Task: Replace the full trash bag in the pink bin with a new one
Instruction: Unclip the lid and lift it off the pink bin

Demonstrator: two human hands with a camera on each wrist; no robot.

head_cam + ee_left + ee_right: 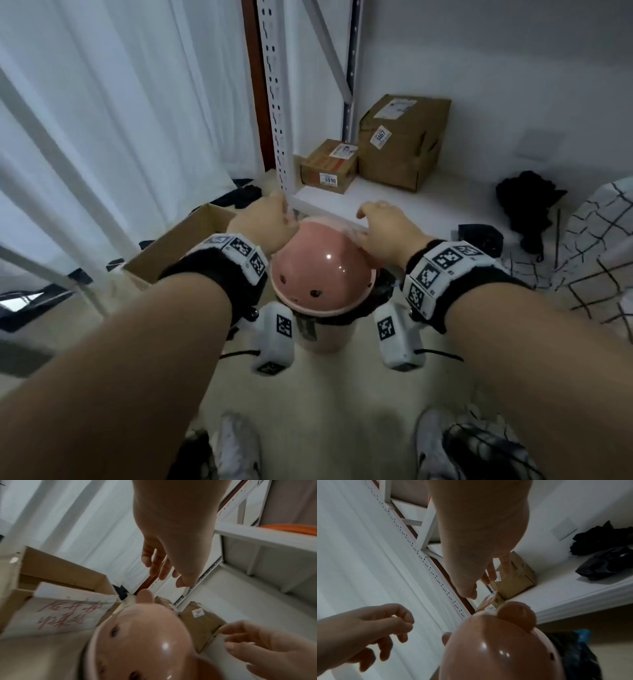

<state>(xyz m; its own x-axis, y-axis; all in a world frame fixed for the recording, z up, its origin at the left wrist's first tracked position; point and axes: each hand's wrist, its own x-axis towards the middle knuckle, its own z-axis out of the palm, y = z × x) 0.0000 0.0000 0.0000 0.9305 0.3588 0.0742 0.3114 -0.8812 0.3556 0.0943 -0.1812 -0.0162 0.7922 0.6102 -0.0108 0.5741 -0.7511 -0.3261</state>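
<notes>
The pink bin [325, 337] stands on the floor in front of me, closed by a glossy domed pink lid [322, 270] with two small round ears [517, 616]. A black trash bag's edge [380, 291] is folded out under the lid's rim; the black bag [573, 655] also shows in the right wrist view. My left hand [267, 226] hovers over the far left of the lid, fingers loosely curled and holding nothing. My right hand [380, 229] hovers over the far right, also relaxed and holding nothing. In the wrist views both hands [168, 568] [471, 585] sit just above the ears, apart from the lid.
An open cardboard box [191, 240] sits close on the bin's left. Behind the bin rises a white rack post [277, 102] and a low shelf board [376, 195] with two parcels [329, 166] [404, 140]. Black bags [527, 202] lie to the right, beside checked fabric [603, 240].
</notes>
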